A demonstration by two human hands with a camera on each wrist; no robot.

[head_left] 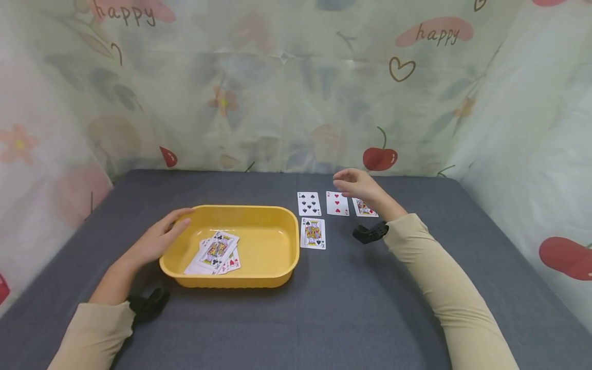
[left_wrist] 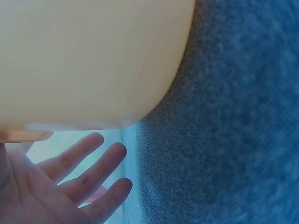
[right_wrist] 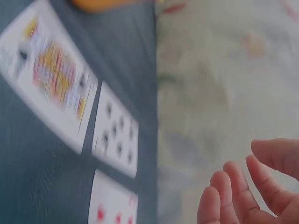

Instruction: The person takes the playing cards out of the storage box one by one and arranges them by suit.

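Observation:
My left hand (head_left: pixel 159 237) rests at the left rim of the yellow tray (head_left: pixel 259 281); the left wrist view shows its fingers spread beside the tray's wall (left_wrist: pixel 88 60). Inside the tray, a king card (head_left: pixel 219 250) lies on a few overlapping cards. My right hand (head_left: pixel 363 188), its fingers slightly bent and holding nothing, hovers above the back row: a seven of spades (head_left: pixel 309 204), a three of hearts (head_left: pixel 337 205) and a face card (head_left: pixel 364 208), partly covered by the hand. A king of spades (head_left: pixel 313 234) lies in front of the seven.
Dark grey cloth (head_left: pixel 324 318) covers the table. Patterned curtains (head_left: pixel 277 103) hang behind it and at both sides. The tray's right end stands close beside the king of spades.

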